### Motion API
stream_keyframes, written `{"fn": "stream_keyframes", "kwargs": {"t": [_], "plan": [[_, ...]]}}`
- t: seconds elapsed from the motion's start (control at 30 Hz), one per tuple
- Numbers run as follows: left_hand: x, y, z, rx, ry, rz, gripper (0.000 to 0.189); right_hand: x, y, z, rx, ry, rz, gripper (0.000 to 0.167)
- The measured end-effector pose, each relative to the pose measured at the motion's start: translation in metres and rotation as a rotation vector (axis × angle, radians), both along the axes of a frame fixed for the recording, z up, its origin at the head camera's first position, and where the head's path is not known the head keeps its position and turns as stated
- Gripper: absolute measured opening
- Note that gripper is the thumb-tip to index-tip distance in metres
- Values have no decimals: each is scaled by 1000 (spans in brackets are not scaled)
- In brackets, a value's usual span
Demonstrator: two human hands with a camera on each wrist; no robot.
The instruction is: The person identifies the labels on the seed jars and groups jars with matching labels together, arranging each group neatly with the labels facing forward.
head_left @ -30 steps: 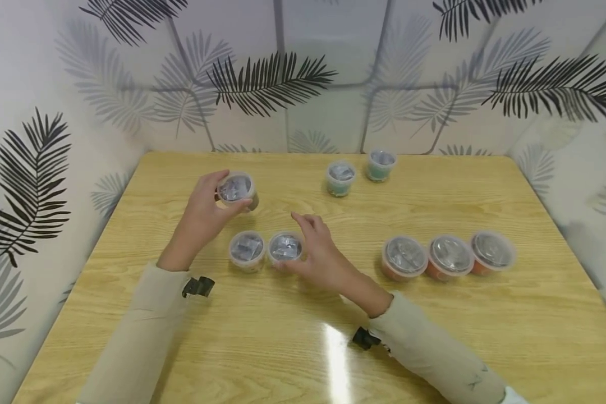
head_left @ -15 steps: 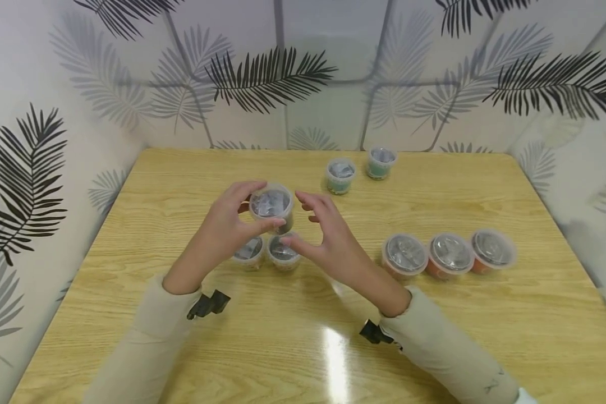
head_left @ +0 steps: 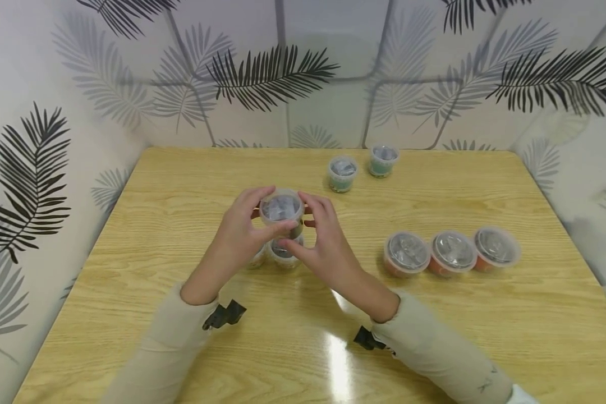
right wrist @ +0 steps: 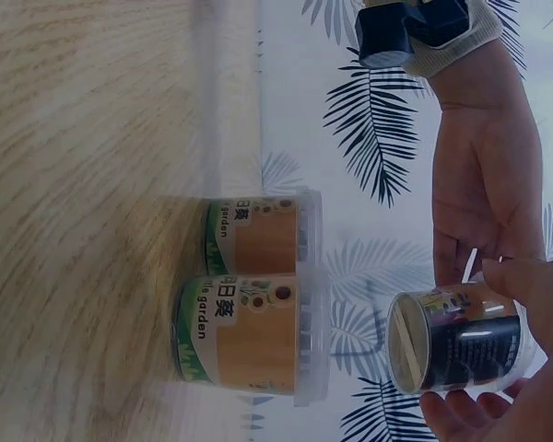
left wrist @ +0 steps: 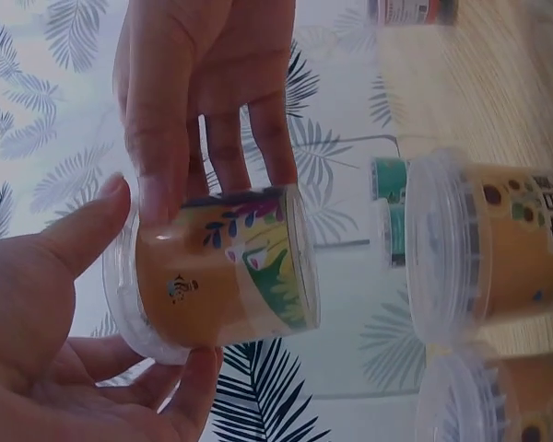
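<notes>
A lidded clear plastic cup [head_left: 281, 207] with a printed brownish-orange label hangs above the table, upright, between both hands. My left hand [head_left: 234, 233] grips it from the left, thumb on the near side. From the right, my right hand [head_left: 328, 241] closes thumb and fingers around the same cup; in the left wrist view its thumb rests by the lid. Beneath stand two similar lidded cups side by side, the right one [head_left: 283, 259] and the left one [head_left: 256, 260], both partly hidden by the hands. Their labels show sunflowers and "garden" in the right wrist view.
Three wider orange cups with clear lids [head_left: 406, 252] stand in a row on the right of the wooden table [head_left: 182, 185]. Two teal cups [head_left: 341, 175] stand near the back edge. Behind rises a leaf-patterned backdrop [head_left: 328, 112].
My left hand has carried the cup rightward and toward me, over the two standing cups. My right hand has left the right standing cup and closed on the carried one.
</notes>
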State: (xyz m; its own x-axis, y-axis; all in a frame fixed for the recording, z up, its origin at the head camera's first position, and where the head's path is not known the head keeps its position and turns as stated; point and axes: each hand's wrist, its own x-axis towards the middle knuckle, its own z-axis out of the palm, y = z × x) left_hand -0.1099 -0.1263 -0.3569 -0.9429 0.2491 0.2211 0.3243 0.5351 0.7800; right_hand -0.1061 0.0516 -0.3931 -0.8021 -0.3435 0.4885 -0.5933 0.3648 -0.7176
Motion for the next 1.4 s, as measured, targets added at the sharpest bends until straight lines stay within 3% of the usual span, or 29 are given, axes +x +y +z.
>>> {"fn": "stream_keyframes", "kwargs": {"t": [0.17,0.33,0.5,0.77,0.97,1.2,1.4], "plan": [[1,9,0,27,-17,34,69,0,-2,-2,14,-1,-53,76],[5,15,0,57,-48,4,66,-1,-1,-6,17,-31,-87,76],[7,14,-3,101,-36,-41,58,-3,5,-8,-35,-112,-61,76],[12,2,-15,281,-78,-140,45,-5,18,1,-211,-380,44,77],[18,-2,-25,314,-103,-204,50,-4,27,9,-441,-567,202,73],[21,3,-32,372,-79,-253,59,-2,30,11,-520,-572,347,73],[22,8,-34,402,-7,-223,62,-3,31,11,-512,-590,382,76]]}}
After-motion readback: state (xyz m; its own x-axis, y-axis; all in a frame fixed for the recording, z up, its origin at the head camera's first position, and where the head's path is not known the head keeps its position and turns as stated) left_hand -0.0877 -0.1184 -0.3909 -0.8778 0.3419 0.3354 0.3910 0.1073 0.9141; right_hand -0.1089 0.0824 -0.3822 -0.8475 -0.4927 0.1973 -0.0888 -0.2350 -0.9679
